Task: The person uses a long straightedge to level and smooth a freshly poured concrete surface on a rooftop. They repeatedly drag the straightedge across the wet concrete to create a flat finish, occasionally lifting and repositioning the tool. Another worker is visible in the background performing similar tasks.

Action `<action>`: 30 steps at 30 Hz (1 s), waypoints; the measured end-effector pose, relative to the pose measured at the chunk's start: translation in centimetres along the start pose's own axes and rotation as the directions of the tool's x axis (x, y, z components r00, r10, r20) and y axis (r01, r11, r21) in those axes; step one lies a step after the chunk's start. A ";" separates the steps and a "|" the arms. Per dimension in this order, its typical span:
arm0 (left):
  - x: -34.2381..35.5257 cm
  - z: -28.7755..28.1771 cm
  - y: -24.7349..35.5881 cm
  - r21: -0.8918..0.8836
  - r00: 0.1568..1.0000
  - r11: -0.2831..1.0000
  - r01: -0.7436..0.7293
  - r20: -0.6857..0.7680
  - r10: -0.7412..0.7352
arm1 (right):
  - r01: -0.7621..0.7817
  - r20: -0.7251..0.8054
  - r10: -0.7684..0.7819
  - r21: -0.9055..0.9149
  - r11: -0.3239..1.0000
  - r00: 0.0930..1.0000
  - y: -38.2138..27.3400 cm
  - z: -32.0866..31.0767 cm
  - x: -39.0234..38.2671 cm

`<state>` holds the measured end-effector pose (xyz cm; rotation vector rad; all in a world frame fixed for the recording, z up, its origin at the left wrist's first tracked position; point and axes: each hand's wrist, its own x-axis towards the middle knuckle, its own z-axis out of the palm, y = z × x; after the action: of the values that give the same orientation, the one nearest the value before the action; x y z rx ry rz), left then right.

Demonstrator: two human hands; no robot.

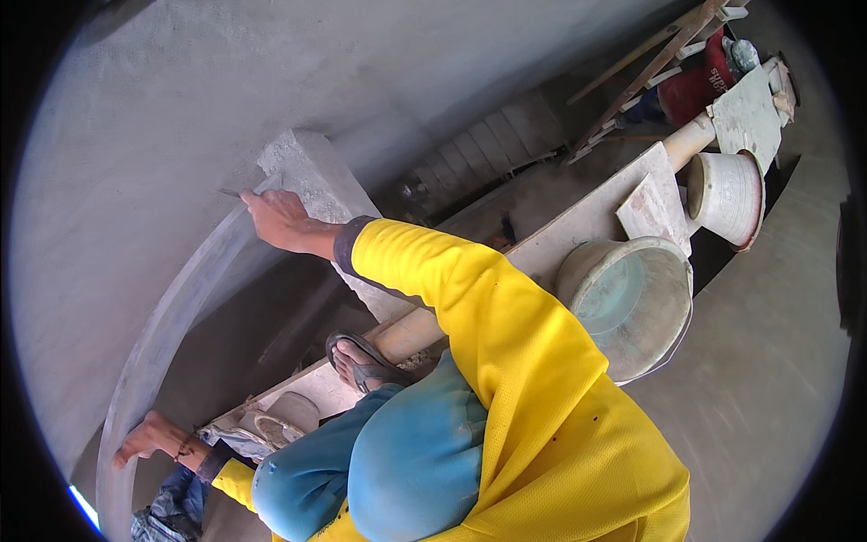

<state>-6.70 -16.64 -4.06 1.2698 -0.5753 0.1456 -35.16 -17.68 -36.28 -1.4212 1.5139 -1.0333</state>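
Note:
A long pale-grey strip [172, 316] runs along the lower edge of the grey plastered wall [181, 99]; whether it is loose or part of the wall I cannot tell. My left hand [152, 439] is closed over its near end, fingers across its face. At its far end, beside a rough block-like pillar [312, 176], my right hand [278, 222] is closed on a small tool. Only the thin dark blade [229, 192] of that tool shows, close against the wall; its handle is hidden in my fist.
I crouch on a plank [578, 212], my sandalled foot [357, 361] on it. A bucket [623, 294] with cloudy water and a white tub [725, 200] stand to the right. A round container [293, 415] lies near my knee. A ladder [650, 77] leans behind; dark drops open below.

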 end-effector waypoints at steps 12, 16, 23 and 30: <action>-1.2 -0.9 -0.3 0.057 0.967 0.973 0.225 -0.135 -0.216 | -0.174 0.122 0.215 -0.281 0.944 0.969 3.5 -3.5 -1.5; 1.8 -2.1 -2.2 -0.072 0.971 0.979 0.192 -0.130 -0.200 | -0.089 -0.038 0.085 -0.138 0.986 0.996 4.1 -3.7 -2.6; 3.5 -4.3 -5.2 -0.165 0.905 0.922 0.350 -0.196 -0.379 | 0.284 -0.023 -0.287 -0.102 0.954 0.958 -5.1 -7.1 -0.6; 3.0 -5.2 -6.6 -0.147 0.809 0.817 0.557 -0.124 -0.574 | 0.455 0.247 -0.422 -0.095 0.885 0.872 -12.6 -10.9 0.4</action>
<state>0.27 -14.47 -9.24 1.2636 -0.0404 -0.2795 -41.00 -18.12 -20.68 -1.9825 1.1488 -0.9948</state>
